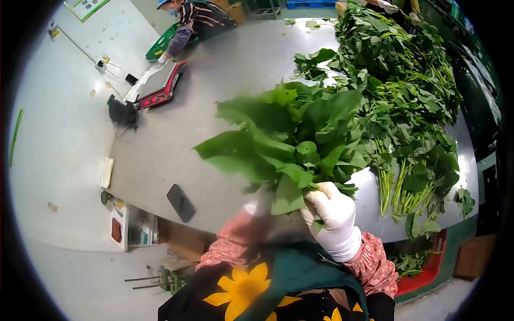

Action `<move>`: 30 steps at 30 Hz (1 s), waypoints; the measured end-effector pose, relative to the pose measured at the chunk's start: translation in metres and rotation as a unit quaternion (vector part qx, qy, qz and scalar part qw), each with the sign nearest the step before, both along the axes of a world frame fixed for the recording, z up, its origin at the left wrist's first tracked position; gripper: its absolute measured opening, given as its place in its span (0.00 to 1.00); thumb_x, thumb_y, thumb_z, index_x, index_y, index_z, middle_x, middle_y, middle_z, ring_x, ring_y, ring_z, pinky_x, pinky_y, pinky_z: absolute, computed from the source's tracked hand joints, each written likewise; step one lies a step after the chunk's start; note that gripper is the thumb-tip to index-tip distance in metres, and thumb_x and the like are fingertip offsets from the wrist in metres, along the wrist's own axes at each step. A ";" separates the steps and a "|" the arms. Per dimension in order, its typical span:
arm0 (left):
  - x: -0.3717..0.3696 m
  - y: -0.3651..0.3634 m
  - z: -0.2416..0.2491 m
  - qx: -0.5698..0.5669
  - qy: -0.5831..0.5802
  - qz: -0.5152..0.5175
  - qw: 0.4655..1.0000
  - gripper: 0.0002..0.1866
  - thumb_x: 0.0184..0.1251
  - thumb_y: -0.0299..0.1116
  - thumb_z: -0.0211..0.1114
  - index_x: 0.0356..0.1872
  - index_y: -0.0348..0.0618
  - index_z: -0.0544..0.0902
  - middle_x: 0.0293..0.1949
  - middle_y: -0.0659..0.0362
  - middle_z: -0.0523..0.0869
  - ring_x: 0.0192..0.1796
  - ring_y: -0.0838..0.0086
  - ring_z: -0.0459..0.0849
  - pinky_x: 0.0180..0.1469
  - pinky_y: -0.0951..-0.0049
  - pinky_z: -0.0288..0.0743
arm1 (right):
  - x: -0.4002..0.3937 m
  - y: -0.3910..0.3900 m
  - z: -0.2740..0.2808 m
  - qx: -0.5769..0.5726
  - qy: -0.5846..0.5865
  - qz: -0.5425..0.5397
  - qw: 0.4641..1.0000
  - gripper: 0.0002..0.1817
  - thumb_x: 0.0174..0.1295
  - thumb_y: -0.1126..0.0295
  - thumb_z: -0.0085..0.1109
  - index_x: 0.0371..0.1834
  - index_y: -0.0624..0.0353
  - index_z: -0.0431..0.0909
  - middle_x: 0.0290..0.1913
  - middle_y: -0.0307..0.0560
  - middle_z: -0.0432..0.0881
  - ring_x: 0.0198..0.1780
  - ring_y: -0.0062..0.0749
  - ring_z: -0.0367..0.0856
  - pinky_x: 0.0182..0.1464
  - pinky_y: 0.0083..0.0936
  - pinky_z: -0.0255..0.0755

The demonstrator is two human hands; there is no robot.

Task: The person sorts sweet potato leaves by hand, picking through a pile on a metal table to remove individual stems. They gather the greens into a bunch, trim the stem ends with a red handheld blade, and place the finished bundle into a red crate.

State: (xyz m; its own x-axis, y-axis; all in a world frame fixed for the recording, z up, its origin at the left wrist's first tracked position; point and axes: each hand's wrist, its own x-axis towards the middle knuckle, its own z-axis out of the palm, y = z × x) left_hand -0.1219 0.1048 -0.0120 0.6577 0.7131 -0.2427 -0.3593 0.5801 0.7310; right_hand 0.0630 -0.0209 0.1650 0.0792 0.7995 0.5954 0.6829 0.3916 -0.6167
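Note:
My right hand [333,216], in a white glove, is closed round the stems of a bunch of leafy greens [300,139]. The bunch is held up over the near part of the metal table, its broad leaves fanning out to the left and away from me. My left hand [251,207], also gloved in white, is at the near left side of the bunch. Leaves and motion blur hide its fingers. To the right of the bunch lies a large pile of the same greens [407,101], with cut stems [404,192] facing me at its near end.
A dark phone [181,203] lies near the left edge of the metal table [160,155]. Farther off stands a red scale [160,88], with a person [187,27] reaching beside it near a green crate [160,44]. Below the table at right sits a red crate [428,270] holding loose greens.

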 end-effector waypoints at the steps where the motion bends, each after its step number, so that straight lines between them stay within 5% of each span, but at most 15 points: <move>1: -0.004 0.007 0.009 0.053 -0.064 -0.033 0.996 0.26 0.81 0.48 0.50 0.69 0.40 0.70 0.63 0.52 0.77 0.61 0.66 0.77 0.63 0.66 0.75 | -0.001 0.003 -0.003 0.019 0.000 -0.009 1.000 0.20 0.44 0.85 0.66 0.42 0.59 0.82 0.36 0.48 0.81 0.29 0.40 0.82 0.30 0.28 0.75; 3: 0.005 0.000 0.029 0.230 0.141 0.011 0.963 0.25 0.75 0.46 0.57 0.65 0.42 0.74 0.59 0.52 0.81 0.58 0.65 0.81 0.60 0.66 0.77 | 0.003 0.001 -0.006 -0.018 -0.016 -0.034 0.999 0.20 0.43 0.85 0.64 0.43 0.58 0.82 0.35 0.49 0.81 0.28 0.42 0.81 0.29 0.29 0.74; 5: 0.013 -0.001 0.051 0.423 0.435 0.029 0.795 0.25 0.69 0.45 0.63 0.62 0.44 0.79 0.55 0.52 0.84 0.55 0.64 0.84 0.56 0.65 0.79 | 0.010 0.003 -0.012 -0.014 -0.015 -0.048 0.999 0.20 0.43 0.85 0.62 0.43 0.58 0.82 0.34 0.49 0.80 0.28 0.44 0.81 0.29 0.30 0.74; 6: 0.012 -0.002 0.062 0.486 0.589 -0.038 0.645 0.26 0.71 0.47 0.60 0.64 0.44 0.78 0.56 0.52 0.85 0.54 0.66 0.85 0.58 0.64 0.79 | 0.009 0.003 -0.014 -0.029 0.006 -0.074 0.997 0.20 0.42 0.85 0.62 0.41 0.57 0.83 0.34 0.48 0.81 0.31 0.46 0.81 0.33 0.33 0.75; 7: 0.005 0.001 0.046 0.555 0.616 -0.057 0.556 0.21 0.65 0.44 0.67 0.53 0.44 0.84 0.45 0.54 0.89 0.43 0.64 0.88 0.46 0.63 0.81 | 0.015 0.003 -0.021 -0.012 -0.027 -0.088 0.996 0.19 0.42 0.85 0.63 0.40 0.57 0.83 0.35 0.47 0.82 0.32 0.46 0.81 0.35 0.34 0.75; 9: 0.006 0.005 0.020 0.606 0.504 0.091 0.608 0.11 0.53 0.45 0.71 0.30 0.50 0.87 0.22 0.56 0.85 0.23 0.57 0.83 0.26 0.59 0.77 | 0.026 0.003 -0.024 -0.005 -0.046 -0.105 0.993 0.17 0.40 0.85 0.65 0.37 0.56 0.83 0.35 0.45 0.83 0.35 0.48 0.81 0.39 0.36 0.76; 10: 0.006 0.006 0.031 0.616 0.559 0.041 0.553 0.12 0.53 0.46 0.71 0.30 0.50 0.87 0.22 0.56 0.85 0.23 0.57 0.84 0.26 0.59 0.77 | 0.031 0.001 -0.019 -0.009 -0.082 -0.117 0.990 0.19 0.39 0.84 0.66 0.38 0.58 0.82 0.35 0.47 0.82 0.34 0.48 0.81 0.37 0.36 0.76; 13: 0.019 0.001 0.064 0.589 0.610 -0.019 0.530 0.13 0.56 0.42 0.70 0.42 0.54 0.88 0.28 0.56 0.87 0.29 0.56 0.86 0.32 0.61 0.80 | 0.040 0.000 -0.024 0.022 -0.125 -0.160 0.979 0.19 0.35 0.81 0.66 0.35 0.59 0.79 0.34 0.51 0.79 0.33 0.49 0.78 0.34 0.37 0.72; 20: 0.024 0.002 0.059 0.640 0.511 0.026 0.573 0.16 0.52 0.40 0.73 0.44 0.51 0.88 0.36 0.55 0.89 0.34 0.57 0.88 0.37 0.63 0.82 | 0.049 -0.004 -0.016 0.035 -0.151 -0.190 0.970 0.17 0.31 0.77 0.67 0.29 0.60 0.76 0.28 0.51 0.73 0.31 0.50 0.73 0.33 0.39 0.68; 21: 0.030 -0.001 0.060 0.610 0.517 0.028 0.599 0.09 0.60 0.39 0.65 0.26 0.47 0.82 0.24 0.50 0.85 0.27 0.49 0.84 0.30 0.53 0.78 | 0.051 -0.003 -0.016 0.046 -0.149 -0.192 0.969 0.17 0.31 0.77 0.67 0.29 0.60 0.76 0.28 0.51 0.73 0.31 0.49 0.73 0.32 0.38 0.68; 25: 0.029 0.002 0.047 0.608 0.483 0.027 0.630 0.08 0.59 0.36 0.64 0.36 0.45 0.84 0.26 0.50 0.86 0.30 0.48 0.85 0.31 0.53 0.79 | 0.059 -0.008 -0.017 0.044 -0.148 -0.204 0.967 0.21 0.32 0.82 0.64 0.37 0.61 0.78 0.32 0.53 0.75 0.29 0.50 0.75 0.31 0.38 0.69; 30: 0.028 0.003 0.041 0.710 0.392 0.031 0.584 0.09 0.57 0.34 0.65 0.38 0.45 0.86 0.30 0.55 0.87 0.32 0.55 0.85 0.35 0.60 0.82 | 0.064 -0.017 -0.013 0.019 -0.130 -0.216 0.968 0.24 0.33 0.85 0.60 0.41 0.63 0.82 0.42 0.59 0.83 0.40 0.56 0.83 0.43 0.39 0.77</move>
State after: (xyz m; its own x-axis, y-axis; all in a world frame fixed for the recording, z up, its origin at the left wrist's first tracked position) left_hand -0.0940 0.1076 0.0287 0.7033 0.5786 0.4130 0.4213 -0.8072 0.4135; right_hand 0.1268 -0.0382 0.1525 0.2442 0.7020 0.6690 0.9180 0.0549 -0.3927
